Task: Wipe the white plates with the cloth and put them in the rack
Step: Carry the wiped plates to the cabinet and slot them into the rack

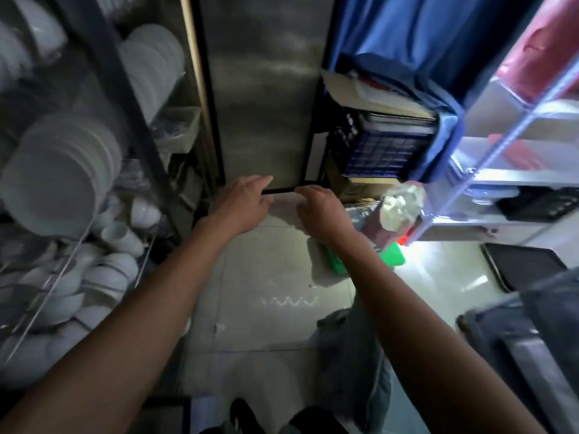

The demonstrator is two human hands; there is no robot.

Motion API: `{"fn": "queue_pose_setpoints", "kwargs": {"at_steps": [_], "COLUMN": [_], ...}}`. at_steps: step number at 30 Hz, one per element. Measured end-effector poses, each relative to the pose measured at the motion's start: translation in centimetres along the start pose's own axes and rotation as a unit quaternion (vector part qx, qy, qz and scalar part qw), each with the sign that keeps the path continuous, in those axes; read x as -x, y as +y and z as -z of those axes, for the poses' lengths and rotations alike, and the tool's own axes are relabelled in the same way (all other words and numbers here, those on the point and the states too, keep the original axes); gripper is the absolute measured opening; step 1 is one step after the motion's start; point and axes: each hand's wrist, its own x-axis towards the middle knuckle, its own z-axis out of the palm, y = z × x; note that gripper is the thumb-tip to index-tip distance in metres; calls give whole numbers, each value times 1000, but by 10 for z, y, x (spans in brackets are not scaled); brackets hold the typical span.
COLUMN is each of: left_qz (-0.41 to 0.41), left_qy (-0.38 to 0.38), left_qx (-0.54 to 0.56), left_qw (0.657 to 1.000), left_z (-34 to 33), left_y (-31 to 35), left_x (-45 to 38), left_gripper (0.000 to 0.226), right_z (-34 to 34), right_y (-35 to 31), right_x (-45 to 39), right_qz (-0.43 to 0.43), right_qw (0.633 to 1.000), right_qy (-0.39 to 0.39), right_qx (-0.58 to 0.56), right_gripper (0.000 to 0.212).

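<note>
White plates (pixel 59 180) stand on edge in the dark metal rack (pixel 134 114) at the left, with more plates (pixel 153 61) on the tier above. Both my arms reach forward over the floor, beside the rack. My left hand (pixel 244 205) has its fingers stretched out and holds nothing. A little to its right, my right hand (pixel 316 211) has loosely bent fingers, and I see nothing in it. No wiping cloth shows in either hand. The view is dim and blurred.
White bowls and cups (pixel 94 277) fill the rack's lower tier. A steel panel (pixel 266 89) stands straight ahead. At the right are a blue crate (pixel 385 151), a hanging blue fabric (pixel 438 42), metal shelves (pixel 517 177), a plastic bag (pixel 398 208) and a green item (pixel 391 255) on the tiled floor.
</note>
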Motion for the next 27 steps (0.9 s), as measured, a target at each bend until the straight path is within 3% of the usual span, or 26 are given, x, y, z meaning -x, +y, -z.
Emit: {"fn": "queue_pose_setpoints", "kwargs": {"at_steps": [7, 13, 27], "left_qz": [-155, -250, -464], "left_qy": [-41, -109, -183], "left_qx": [-9, -35, -26], "left_qw": [987, 961, 867], "left_z": [-51, -103, -214], "left_y": [148, 299, 559], "left_x": [7, 86, 260], "left_gripper": [54, 42, 50], "right_z": [84, 134, 217], "right_y": [93, 170, 258], "right_x": [128, 286, 590], "right_qz": [-133, -230, -438], "right_qw": [989, 967, 880], "right_qy": [67, 107, 187], "right_qx": [-6, 13, 10], "right_gripper": [36, 41, 34]}}
